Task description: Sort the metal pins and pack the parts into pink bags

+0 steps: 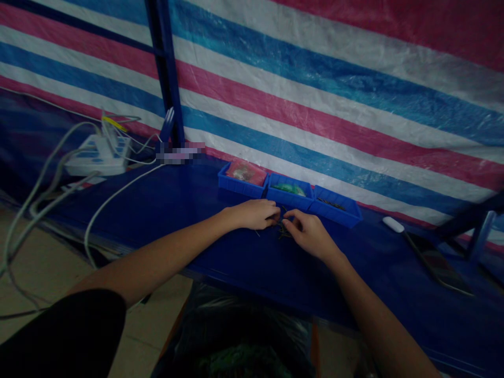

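1. Small dark pieces [284, 230] lie in a loose little heap on the blue table [220, 252], just in front of the middle of three blue bins, and both hands meet over them.
2. On my feed the left hand [254, 214] rests knuckles up with its fingers curled and drawn together at the heap's left edge. I cannot tell whether it is pinching a piece.
3. The right hand [311, 233] comes in from the other side, thumb and forefinger close together at the heap. The light is too dim for me to say whether a piece sits between them.
4. I judge the step in hand to be fingertip work on the heap, picking or joining single pieces.
5. The left bin [241, 187] holds a reddish packet, the middle bin [289, 199] something green, and the right bin [334, 211] more dark bits.
6. A white power strip [98, 157] with trailing cables sits well off to the left. A small white object [392, 224] and a dark flat slab [437, 262] lie to the right.
7. Any next move here calls for a fine, light pinch and steady wrists, since the pieces are tiny and hard to see against the dark table.
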The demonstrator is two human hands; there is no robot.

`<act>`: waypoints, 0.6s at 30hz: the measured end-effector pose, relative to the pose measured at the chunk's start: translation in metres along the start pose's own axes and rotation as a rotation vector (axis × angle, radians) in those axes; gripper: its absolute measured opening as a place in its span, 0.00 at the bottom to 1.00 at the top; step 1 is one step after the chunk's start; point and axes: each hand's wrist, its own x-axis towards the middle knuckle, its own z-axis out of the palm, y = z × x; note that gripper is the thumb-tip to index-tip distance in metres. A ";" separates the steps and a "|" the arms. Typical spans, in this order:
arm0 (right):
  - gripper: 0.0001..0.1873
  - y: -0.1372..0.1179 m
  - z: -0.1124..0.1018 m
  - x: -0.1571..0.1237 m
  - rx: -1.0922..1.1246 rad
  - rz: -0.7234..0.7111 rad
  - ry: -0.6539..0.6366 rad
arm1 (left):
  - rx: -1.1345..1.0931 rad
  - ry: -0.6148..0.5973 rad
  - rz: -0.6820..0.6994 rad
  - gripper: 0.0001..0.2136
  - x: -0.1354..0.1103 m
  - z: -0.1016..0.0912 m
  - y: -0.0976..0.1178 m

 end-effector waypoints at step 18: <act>0.12 0.003 -0.001 -0.001 -0.011 -0.009 0.026 | -0.074 0.260 -0.089 0.08 0.002 0.003 0.003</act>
